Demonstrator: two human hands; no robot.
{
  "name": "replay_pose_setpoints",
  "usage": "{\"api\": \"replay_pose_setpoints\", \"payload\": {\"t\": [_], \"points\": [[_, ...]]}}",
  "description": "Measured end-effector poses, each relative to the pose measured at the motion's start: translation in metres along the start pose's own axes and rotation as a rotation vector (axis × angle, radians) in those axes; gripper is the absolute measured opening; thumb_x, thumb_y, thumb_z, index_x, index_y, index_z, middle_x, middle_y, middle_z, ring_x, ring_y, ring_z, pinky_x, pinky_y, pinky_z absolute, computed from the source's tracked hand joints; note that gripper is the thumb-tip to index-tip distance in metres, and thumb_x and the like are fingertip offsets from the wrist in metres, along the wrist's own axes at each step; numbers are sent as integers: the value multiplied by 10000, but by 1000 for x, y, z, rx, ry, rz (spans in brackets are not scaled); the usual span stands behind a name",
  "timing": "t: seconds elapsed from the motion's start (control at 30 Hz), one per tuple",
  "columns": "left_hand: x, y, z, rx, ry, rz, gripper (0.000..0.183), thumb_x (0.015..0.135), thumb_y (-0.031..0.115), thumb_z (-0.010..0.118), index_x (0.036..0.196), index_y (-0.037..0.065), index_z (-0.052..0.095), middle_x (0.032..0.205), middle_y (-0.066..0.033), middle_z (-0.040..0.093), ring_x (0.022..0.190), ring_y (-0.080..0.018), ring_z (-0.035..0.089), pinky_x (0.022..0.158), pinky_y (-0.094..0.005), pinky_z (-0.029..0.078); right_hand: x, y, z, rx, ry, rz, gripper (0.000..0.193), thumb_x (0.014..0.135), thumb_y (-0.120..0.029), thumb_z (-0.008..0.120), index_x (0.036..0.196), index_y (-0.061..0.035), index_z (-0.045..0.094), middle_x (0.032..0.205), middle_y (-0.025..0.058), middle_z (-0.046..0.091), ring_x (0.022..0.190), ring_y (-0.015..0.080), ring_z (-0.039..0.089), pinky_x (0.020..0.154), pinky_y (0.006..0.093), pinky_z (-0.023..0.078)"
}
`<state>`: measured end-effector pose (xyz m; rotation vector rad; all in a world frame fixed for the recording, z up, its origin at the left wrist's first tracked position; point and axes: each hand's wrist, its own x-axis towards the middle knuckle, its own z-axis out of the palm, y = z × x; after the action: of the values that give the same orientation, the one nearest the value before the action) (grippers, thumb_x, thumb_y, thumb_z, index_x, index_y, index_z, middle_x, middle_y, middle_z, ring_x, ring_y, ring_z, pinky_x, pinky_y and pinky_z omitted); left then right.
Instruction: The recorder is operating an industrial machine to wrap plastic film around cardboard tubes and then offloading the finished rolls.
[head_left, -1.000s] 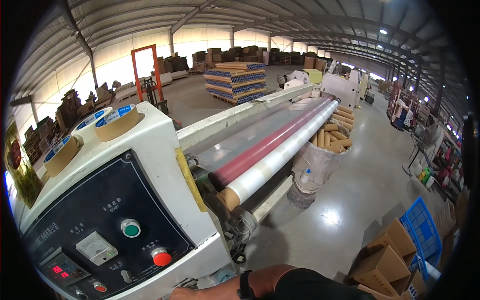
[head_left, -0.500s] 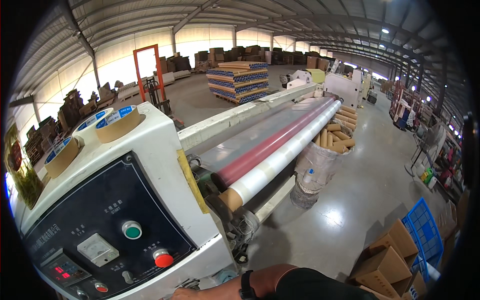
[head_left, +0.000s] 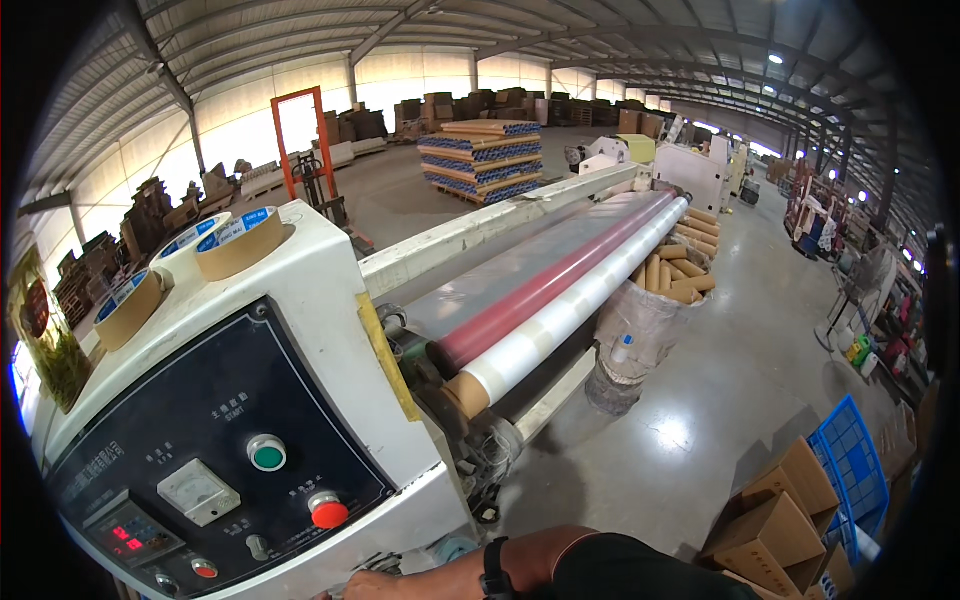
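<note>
My right arm reaches leftward along the lower edge, with a dark band on the wrist. My right hand (head_left: 370, 586) is low at the front of a white machine (head_left: 320, 270), beside some metal fittings below its control panel (head_left: 215, 440). The picture's edge cuts off the fingers, so their grip is hidden. My left hand is out of view. Above the hand, the panel carries a green button (head_left: 267, 454), a red knob (head_left: 329, 512) and a lit display (head_left: 130, 538). A roll of clear-white film (head_left: 540, 340) on a cardboard core lies alongside a red roller (head_left: 520, 325).
Tape rolls (head_left: 240, 246) rest on the machine's top. A wrapped bin (head_left: 640, 320) full of cardboard cores stands beyond the film roll. Opened cartons (head_left: 770, 535) and a blue plastic crate (head_left: 850, 465) are at lower right. Farther back are a stacked pallet (head_left: 480, 165) and an orange lift frame (head_left: 300, 150).
The whole view has shifted slightly, with the machine a little farther right and lower. My right hand stays at about the same place by the machine's front.
</note>
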<state>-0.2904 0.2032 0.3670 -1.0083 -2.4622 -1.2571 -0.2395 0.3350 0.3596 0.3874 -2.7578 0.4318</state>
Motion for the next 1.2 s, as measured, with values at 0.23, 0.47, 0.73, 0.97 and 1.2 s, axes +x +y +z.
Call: {"api": "replay_pose_setpoints", "payload": {"t": [0.23,0.47,0.73,0.97,1.2], "points": [[3,-24,-8,49,-19,122,223,810,-7,528,997,5,649,936,-184,647,877,-366,607,789,-433,482,-1,-5,-45,166,-98,64,214,822,-200,521,803,-47,670,725,129,679,701,284,675,595,441,521],[21,-102,-58,209,187,-106,202,877,44,529,1035,-37,625,1019,-194,644,920,-309,626,853,-405,493,-90,33,-35,203,30,317,171,872,-171,513,931,-13,542,897,133,568,844,321,598,700,433,485],[-32,-24,-45,246,444,-277,368,966,231,496,1128,-87,586,1095,-232,625,998,-348,607,907,-406,471,-198,61,-76,539,184,589,245,956,-261,491,1102,-73,554,1008,129,602,936,319,593,783,420,467],[-115,119,124,-124,-382,-221,491,843,166,689,1268,-9,516,1212,-214,580,1083,-367,571,937,-443,450,-403,103,-107,542,114,865,236,911,-262,541,1043,-69,564,965,111,622,912,315,608,767,406,484],[8,375,292,76,-198,669,709,546,115,812,1191,47,525,1155,-194,534,1056,-380,505,919,-468,401,-569,131,-190,534,433,1022,242,891,-241,573,1049,-59,600,932,126,643,867,305,631,747,377,497]]}}
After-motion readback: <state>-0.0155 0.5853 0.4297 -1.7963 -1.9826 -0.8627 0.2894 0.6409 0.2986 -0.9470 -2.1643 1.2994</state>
